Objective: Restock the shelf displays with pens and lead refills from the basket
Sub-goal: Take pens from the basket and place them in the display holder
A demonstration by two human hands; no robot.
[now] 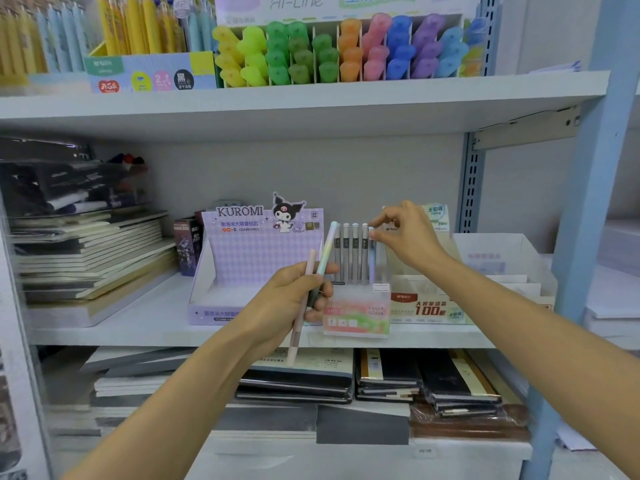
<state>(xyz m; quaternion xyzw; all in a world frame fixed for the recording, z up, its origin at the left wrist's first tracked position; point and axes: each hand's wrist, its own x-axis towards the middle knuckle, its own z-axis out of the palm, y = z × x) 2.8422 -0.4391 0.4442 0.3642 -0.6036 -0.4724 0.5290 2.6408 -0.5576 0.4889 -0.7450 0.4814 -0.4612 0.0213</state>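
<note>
On the middle shelf stands a pink-and-green Fruit Soda display box [356, 315] with several lead refill tubes [350, 252] upright in it. My right hand [407, 233] pinches the top of a pale blue refill tube [372, 261] at the right end of that row. My left hand [292, 301] is in front of the box and grips two tubes: a pink one [302, 306] pointing down and a green-blue one [327, 247] slanting up. An empty purple Kuromi display box [242, 258] stands to the left. The basket is out of view.
A white display box marked 100 [433, 308] stands right of the Fruit Soda box. Stacked notebooks [90, 251] fill the shelf's left side and the shelf below. Highlighters [339, 50] and pens line the top shelf. A blue shelf upright [588, 202] stands on the right.
</note>
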